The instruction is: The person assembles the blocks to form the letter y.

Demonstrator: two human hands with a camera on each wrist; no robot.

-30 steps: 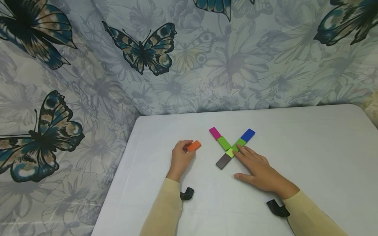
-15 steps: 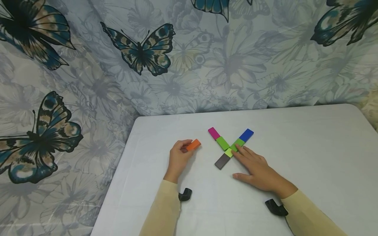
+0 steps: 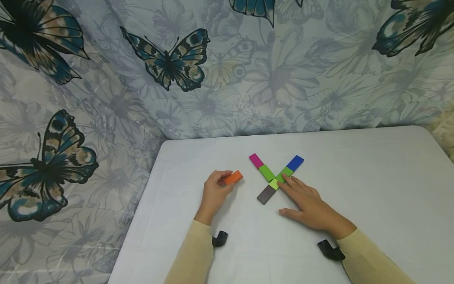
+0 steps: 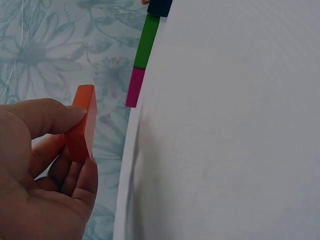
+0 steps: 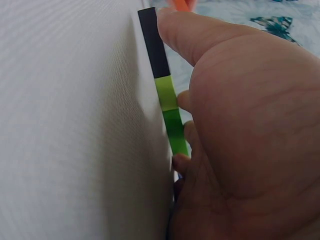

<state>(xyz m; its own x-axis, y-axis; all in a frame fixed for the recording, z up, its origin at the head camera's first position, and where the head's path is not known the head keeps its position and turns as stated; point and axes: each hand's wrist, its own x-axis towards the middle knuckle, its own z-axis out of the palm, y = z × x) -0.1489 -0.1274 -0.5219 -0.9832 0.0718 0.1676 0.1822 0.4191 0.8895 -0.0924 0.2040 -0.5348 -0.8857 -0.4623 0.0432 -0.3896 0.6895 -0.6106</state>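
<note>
My left hand (image 3: 214, 195) pinches an orange block (image 3: 234, 177) between thumb and fingers, left of a figure of flat coloured blocks. In the left wrist view the orange block (image 4: 81, 125) is held away from the other blocks. The figure has a magenta block (image 3: 256, 161), a green block (image 3: 267, 172), a second green block (image 3: 286, 172), a blue block (image 3: 295, 163), a small lime block (image 3: 273, 184) and a dark grey block (image 3: 266, 194), laid in crossing lines. My right hand (image 3: 312, 207) lies with fingers extended, fingertips at the second green block and the lime one.
The blocks lie on a white-covered table (image 3: 372, 189). Behind it and to the left hangs a cloth (image 3: 280, 75) printed with flowers and butterflies. A black wrist piece (image 3: 220, 239) sits by the left sleeve, and another black wrist piece (image 3: 331, 250) by the right.
My left hand, holding the orange block, has shifted slightly right towards the figure. The right hand stays in place by the blocks, and the view has drifted a little.
</note>
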